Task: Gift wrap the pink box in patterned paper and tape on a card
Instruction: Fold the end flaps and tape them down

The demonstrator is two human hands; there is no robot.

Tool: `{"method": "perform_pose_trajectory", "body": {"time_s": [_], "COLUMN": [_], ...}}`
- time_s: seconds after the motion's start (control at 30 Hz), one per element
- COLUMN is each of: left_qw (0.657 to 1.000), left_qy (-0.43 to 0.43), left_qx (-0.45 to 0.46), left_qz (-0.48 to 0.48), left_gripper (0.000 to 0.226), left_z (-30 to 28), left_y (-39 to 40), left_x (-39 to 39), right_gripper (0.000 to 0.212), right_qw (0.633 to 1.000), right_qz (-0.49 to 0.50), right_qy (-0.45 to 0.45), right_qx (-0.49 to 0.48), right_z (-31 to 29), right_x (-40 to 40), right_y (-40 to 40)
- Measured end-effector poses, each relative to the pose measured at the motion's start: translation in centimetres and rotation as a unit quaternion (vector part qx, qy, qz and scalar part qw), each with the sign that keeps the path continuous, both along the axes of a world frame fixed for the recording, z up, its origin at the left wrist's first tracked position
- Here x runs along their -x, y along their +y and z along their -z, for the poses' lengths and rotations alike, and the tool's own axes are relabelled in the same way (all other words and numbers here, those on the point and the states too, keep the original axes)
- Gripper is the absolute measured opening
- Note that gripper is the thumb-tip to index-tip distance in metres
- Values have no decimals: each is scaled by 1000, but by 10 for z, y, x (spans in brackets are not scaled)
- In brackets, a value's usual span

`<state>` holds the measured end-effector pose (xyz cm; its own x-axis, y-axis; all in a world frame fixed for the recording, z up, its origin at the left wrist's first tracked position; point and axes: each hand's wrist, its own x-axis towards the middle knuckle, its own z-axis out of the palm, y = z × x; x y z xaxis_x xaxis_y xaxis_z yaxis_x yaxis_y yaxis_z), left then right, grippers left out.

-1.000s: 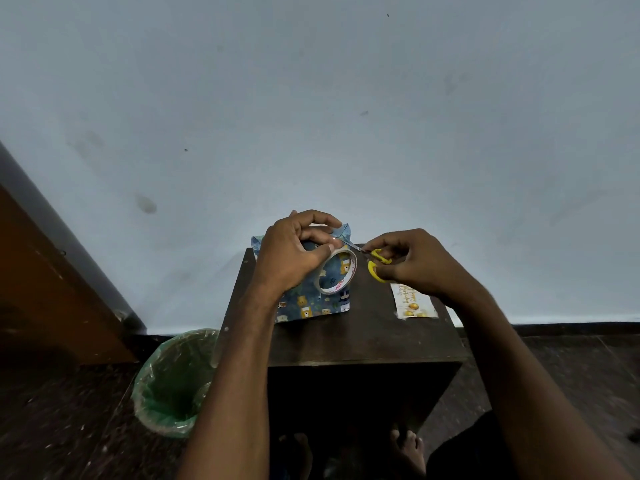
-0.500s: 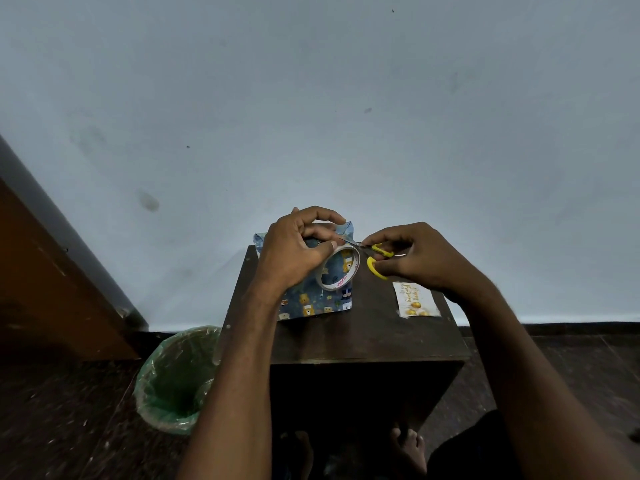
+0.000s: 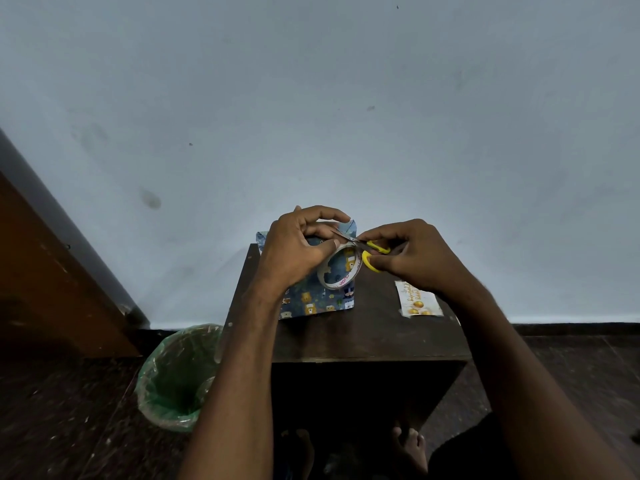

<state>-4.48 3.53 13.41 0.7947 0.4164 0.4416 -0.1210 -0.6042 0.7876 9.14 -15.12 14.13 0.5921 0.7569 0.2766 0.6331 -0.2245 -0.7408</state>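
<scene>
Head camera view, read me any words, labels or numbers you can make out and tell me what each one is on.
Tape roll, held in the left hand: pink lettering on the inner core, upside down and partly cut off, not readable.
Card on the table: gold script lines above gold balls, too small and blurred to read.
Wrapped box: cartoon pattern only, no text visible.
Scissors in the right hand: no marking visible.

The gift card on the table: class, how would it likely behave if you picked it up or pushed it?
The card looks thin and flat, so probably light and bendy. Lying flat on the table, it should slide, not roll.
</scene>
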Motion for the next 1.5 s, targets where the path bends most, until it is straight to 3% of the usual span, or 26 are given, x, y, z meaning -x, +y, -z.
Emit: {"method": "perform_pose_trajectory", "body": {"time_s": [0.7, 0.87, 0.97, 1.07, 1.17, 1.27, 1.37, 1.5], "left_qw": [1000, 1000, 999, 999, 999, 999, 998, 997], "left_qy": [-6, -2, 0, 3, 10, 15, 14, 10], "left_qx": [23, 25, 34, 43, 49, 51, 59, 73], "left_qz": [6, 0, -2, -6, -6, -6, -2, 1], "left_gripper": [35, 38, 44, 52, 57, 58, 59, 56], "left_z": [2, 3, 1, 0, 0, 0, 1, 1], "left_y": [0, 0, -1, -2, -2, -1, 0, 0], "left_x": [-1, -1, 1, 1, 1, 0, 0, 0], "right_gripper": [33, 40, 41, 37, 45, 17, 30, 26], "right_qw": [1000, 1000, 997, 984, 961, 930, 916, 918], "right_qz": [9, 1, 6, 13, 38, 75, 68, 68], "right_qy": [-12, 25, 35, -12, -53, -125, -156, -160], "right_qx": [3, 7, 64, 177, 270, 338, 363, 357], "right_z": [2, 2, 8, 22, 43, 61, 80, 89], "right_x": [-6, -12, -16, -18, -14, 3, 11, 15], "right_y": [0, -11, -14, -8, 0, 11, 22, 24]}}
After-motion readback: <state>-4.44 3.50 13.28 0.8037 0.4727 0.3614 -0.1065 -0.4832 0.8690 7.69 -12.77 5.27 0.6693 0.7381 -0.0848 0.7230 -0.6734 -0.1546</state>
